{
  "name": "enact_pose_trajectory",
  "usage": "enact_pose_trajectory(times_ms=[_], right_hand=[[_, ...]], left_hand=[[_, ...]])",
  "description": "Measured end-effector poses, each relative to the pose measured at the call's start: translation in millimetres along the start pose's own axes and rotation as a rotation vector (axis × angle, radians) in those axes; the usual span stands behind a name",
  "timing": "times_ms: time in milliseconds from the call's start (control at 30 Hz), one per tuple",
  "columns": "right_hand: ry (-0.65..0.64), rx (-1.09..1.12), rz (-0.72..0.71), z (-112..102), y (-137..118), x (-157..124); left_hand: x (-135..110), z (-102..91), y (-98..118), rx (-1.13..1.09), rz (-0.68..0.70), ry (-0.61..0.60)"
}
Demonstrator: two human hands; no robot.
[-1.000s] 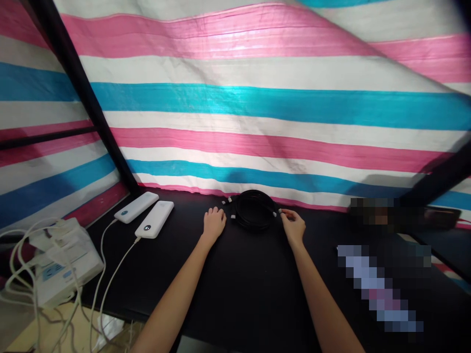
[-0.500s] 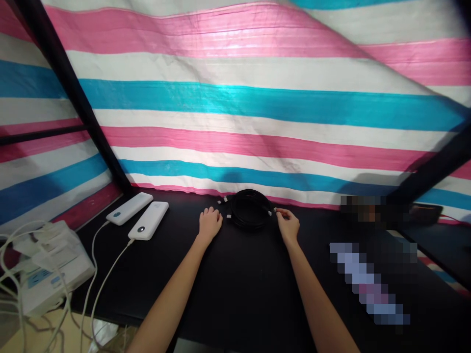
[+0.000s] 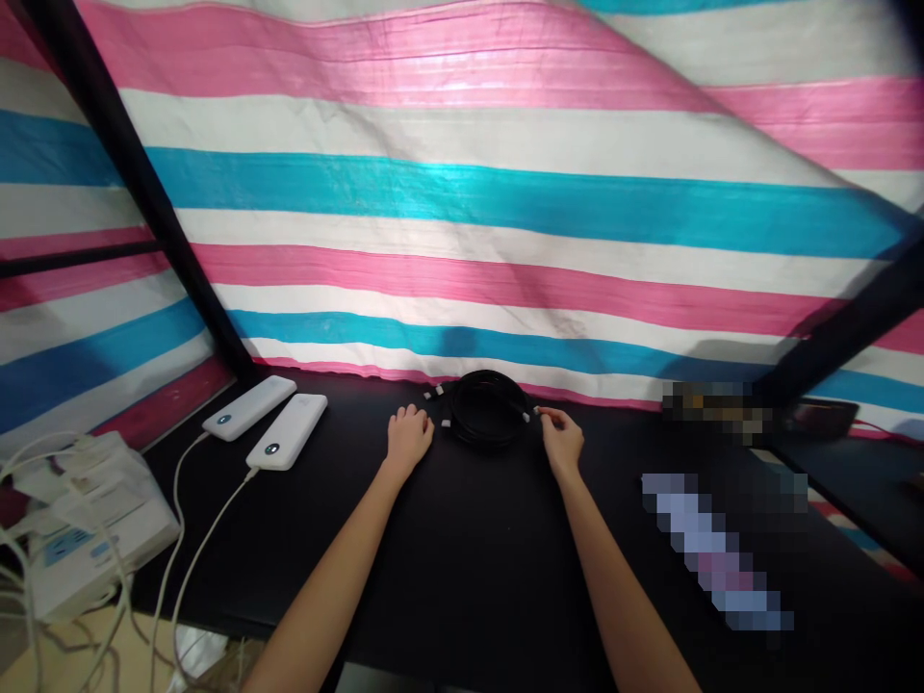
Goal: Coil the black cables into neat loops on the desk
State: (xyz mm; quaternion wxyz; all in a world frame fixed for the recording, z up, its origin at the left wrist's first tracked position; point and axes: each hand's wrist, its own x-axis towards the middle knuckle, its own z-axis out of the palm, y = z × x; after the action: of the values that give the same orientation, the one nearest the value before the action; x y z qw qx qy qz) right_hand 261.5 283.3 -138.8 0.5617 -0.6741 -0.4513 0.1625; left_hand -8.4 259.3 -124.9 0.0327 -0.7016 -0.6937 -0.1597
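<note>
On the black tabletop (image 3: 462, 577), the coiled black cable (image 3: 487, 409) lies between my hands, my left hand (image 3: 409, 435) resting just beside it, fingers loosely curled and holding nothing, while my right hand (image 3: 561, 441) pinches a white cable tip (image 3: 536, 413) between thumb and forefinger.
</note>
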Motion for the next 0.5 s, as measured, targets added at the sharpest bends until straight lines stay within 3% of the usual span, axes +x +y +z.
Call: enact_pose_trajectory(times_ms=[500], right_hand=[[-0.011,-0.055,0.007,0.3,0.4,-0.6]], left_hand=[[0.2,3.1,-1.9,0.005,0.013,0.015]])
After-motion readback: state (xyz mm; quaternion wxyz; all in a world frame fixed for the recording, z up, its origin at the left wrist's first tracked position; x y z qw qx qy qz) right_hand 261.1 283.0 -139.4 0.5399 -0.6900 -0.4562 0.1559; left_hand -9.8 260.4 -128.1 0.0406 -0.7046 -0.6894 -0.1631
